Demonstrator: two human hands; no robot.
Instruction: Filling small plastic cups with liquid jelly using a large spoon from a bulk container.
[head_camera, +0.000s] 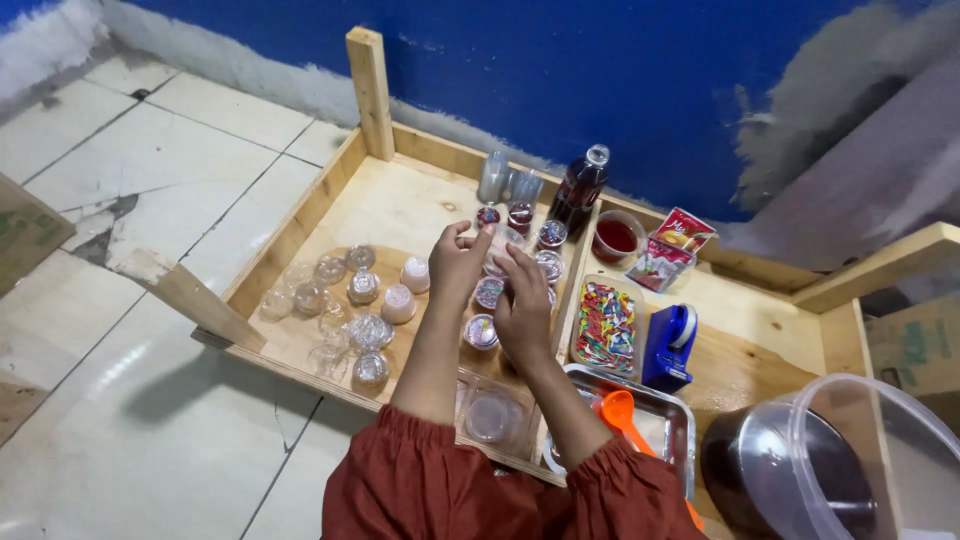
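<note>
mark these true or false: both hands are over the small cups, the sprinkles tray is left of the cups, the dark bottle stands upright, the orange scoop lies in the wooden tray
1. Both hands, left hand and right hand, are over the small cups: true.
2. The sprinkles tray is left of the cups: false, it lies to their right.
3. The dark bottle stands upright: true.
4. The orange scoop lies in the wooden tray: false, it lies in the metal tray.
</note>
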